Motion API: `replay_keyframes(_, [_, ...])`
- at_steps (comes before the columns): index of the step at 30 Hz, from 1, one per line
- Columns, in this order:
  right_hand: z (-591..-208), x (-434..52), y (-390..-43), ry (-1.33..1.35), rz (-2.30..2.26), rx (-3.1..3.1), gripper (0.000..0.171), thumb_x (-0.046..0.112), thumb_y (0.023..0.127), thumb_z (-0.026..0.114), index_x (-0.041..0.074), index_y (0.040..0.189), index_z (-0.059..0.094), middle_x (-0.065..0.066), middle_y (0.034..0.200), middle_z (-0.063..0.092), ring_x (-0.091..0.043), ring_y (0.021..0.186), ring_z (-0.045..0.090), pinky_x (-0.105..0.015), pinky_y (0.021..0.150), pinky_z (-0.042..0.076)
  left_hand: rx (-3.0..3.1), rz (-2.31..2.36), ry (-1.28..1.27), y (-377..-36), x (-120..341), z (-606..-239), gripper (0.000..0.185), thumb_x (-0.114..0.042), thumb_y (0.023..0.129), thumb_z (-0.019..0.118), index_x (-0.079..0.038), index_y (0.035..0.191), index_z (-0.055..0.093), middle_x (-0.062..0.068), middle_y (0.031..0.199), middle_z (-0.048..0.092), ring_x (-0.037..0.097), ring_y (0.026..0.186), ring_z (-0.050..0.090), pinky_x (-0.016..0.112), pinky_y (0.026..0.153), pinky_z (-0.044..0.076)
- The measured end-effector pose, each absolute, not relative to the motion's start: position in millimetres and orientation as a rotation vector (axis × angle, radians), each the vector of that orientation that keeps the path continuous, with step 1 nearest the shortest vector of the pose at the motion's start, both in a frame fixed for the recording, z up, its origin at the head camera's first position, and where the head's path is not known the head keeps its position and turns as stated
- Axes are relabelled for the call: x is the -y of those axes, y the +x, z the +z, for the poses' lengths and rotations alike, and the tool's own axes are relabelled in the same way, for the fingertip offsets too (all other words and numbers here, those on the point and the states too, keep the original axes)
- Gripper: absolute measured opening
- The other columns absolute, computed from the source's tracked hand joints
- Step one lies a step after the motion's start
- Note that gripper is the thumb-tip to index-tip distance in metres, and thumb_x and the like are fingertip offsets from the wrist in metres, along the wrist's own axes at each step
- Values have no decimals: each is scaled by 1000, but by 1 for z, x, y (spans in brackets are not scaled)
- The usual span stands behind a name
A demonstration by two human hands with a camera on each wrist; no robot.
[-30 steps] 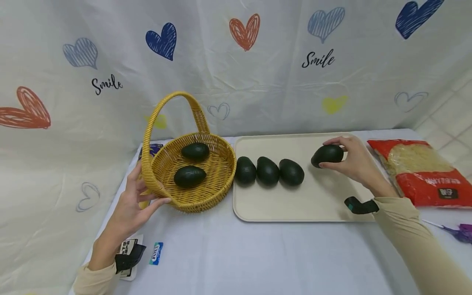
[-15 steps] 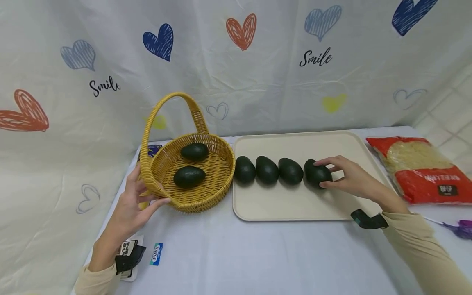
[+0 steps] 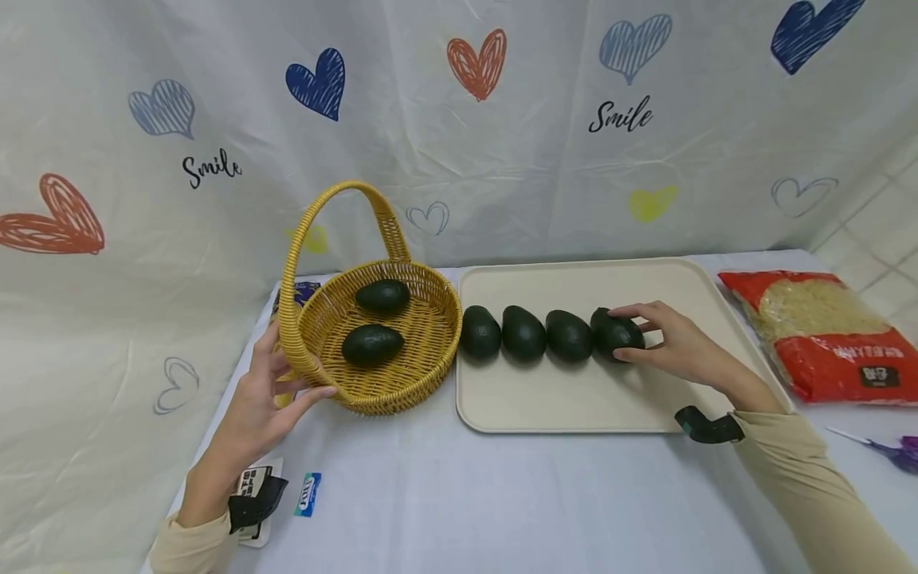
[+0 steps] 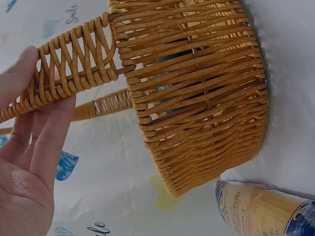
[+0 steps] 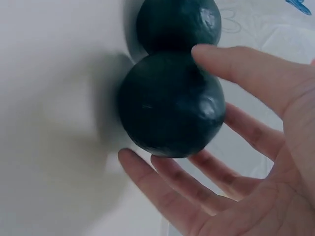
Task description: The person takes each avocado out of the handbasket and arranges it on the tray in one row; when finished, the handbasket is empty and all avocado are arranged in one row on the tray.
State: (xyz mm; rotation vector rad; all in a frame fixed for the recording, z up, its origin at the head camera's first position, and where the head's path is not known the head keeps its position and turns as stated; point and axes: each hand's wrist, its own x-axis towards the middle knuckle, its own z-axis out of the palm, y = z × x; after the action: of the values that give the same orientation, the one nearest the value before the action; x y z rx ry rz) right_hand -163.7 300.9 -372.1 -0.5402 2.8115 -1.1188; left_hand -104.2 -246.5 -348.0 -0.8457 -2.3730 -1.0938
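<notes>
A woven yellow basket (image 3: 402, 383) with a tall handle (image 3: 323, 203) holds two dark green avocados (image 3: 382, 296) (image 3: 371, 345). My left hand (image 3: 297, 375) grips the basket where the handle meets the rim, thumb on the front; the left wrist view shows its fingers (image 4: 49, 137) behind the handle base (image 4: 74, 64). On the cream tray (image 3: 610, 399), three avocados (image 3: 480, 332) (image 3: 523, 333) (image 3: 568, 336) lie in a row. A fourth avocado (image 3: 610, 331) rests at the row's right end, against its neighbour. My right hand (image 3: 631, 336) holds it between the thumb and fingers (image 5: 177, 182).
A red noodle packet (image 3: 817, 335) lies right of the tray, with a purple item (image 3: 896, 454) at the table's right edge. A blue-and-yellow packet (image 4: 261, 211) sits behind the basket. A small blue wrapper (image 3: 307, 494) lies near my left wrist. A heart-printed cloth hangs behind.
My right hand carried the fourth avocado leftward from the tray's right part and set it down against the third one. The left hand and basket stayed put.
</notes>
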Motion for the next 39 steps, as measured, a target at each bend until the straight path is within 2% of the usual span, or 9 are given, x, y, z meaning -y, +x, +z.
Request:
replay_keyframes(4, [-360, -299, -165, -546, -1115, -2812, 59, 12, 95, 79, -2, 146, 52, -29, 142, 48, -54, 125, 54, -66, 99, 54, 2357, -1106, -867, -105, 247, -347, 125, 30, 62, 84, 1, 163, 16, 23, 111, 71, -7, 109, 63, 15, 80, 61])
replay_keyframes(7, [-345, -286, -167, -572, -1132, -2867, 55, 12, 98, 76, -1, 145, 52, -28, 142, 48, -54, 129, 50, -74, 103, 44, 2354, -1103, -880, -106, 248, -347, 125, 29, 61, 85, 1, 162, 16, 21, 110, 71, -6, 108, 64, 16, 80, 61])
replay_keyframes(15, [-320, -160, -174, -943, -1329, -2794, 25, 3, 98, 72, 0, 123, 67, -19, 125, 59, -40, 117, 60, -57, 98, 57, 2393, -1110, -820, -103, 251, -348, 127, 29, 62, 85, -2, 164, 16, 23, 113, 71, 3, 101, 70, 17, 79, 62])
replay_keyframes(20, [-329, -66, -174, -1096, -1264, -2598, 25, 7, 99, 70, 2, 124, 70, -15, 130, 58, -31, 117, 61, -41, 94, 59, 2420, -1093, -801, -103, 249, -348, 123, 23, 66, 87, -4, 164, 17, 22, 114, 72, 16, 97, 74, 21, 77, 63])
replay_keyframes(24, [-336, -12, -183, -1093, -1224, -2498, 29, 6, 102, 66, -2, 130, 67, -20, 142, 50, -33, 127, 57, -39, 104, 55, 2429, -1074, -795, -104, 250, -346, 120, 21, 67, 88, -2, 162, 20, 21, 117, 72, 30, 101, 74, 23, 77, 64])
replay_keyframes(29, [-345, 23, -196, -1034, -1029, -2457, 45, 10, 106, 61, 0, 149, 52, -24, 161, 33, -36, 148, 39, -46, 122, 40, 2439, -1065, -796, -105, 250, -345, 119, 20, 67, 88, -3, 163, 20, 22, 121, 71, 40, 102, 72, 24, 78, 64])
replay_keyframes(33, [-352, 33, -199, -1058, -852, -2455, 56, 15, 107, 61, 4, 158, 42, -20, 166, 29, -33, 153, 30, -45, 126, 34, 2437, -1058, -798, -104, 250, -344, 119, 22, 66, 88, -3, 162, 22, 21, 120, 71, 38, 101, 72, 27, 76, 65])
replay_keyframes(36, [-356, 35, -199, -1101, -806, -2469, 55, 18, 106, 63, 5, 157, 45, -15, 161, 35, -30, 148, 35, -41, 124, 37, 2436, -1059, -799, -104, 250, -344, 118, 22, 66, 88, -3, 162, 23, 22, 120, 71, 37, 100, 72, 28, 75, 66])
replay_keyframes(39, [-357, 35, -198, -1154, -815, -2472, 44, 20, 105, 66, 6, 146, 58, -11, 149, 44, -26, 137, 43, -37, 117, 43, 2434, -1068, -804, -105, 250, -345, 118, 22, 67, 88, -2, 162, 23, 22, 121, 70, 37, 101, 72, 27, 76, 65])
